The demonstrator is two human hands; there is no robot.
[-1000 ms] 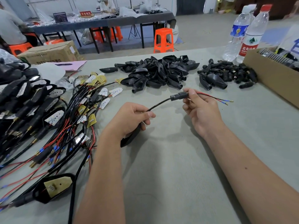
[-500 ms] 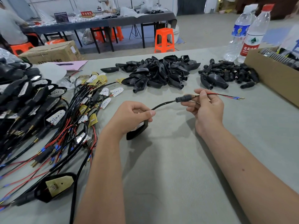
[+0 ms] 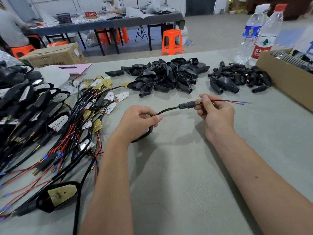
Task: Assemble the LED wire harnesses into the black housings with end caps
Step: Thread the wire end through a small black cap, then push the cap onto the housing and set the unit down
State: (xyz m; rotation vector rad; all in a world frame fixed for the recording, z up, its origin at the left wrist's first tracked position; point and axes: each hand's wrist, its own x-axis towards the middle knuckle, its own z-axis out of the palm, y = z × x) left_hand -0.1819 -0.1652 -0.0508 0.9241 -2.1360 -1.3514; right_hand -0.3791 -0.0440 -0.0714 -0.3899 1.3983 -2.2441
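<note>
My left hand grips a black housing whose edge shows under the fingers. A black sheathed wire runs from it up to a black end cap threaded on the wire. My right hand pinches the brass fitting just right of the cap. Red and black leads with blue terminals stick out past my right fingers. Loose black housings are heaped at the back centre, end caps to their right.
Unassembled LED harnesses lie in a tangle at left, finished units stacked at the far left. A cardboard box stands at the right edge, two water bottles behind it. Grey table cloth lies bare in front.
The end cap has slid left along the wire, away from my right fingers, baring the brass fitting. My right hand pulled the leads further right. The housing in my left hand rose slightly.
</note>
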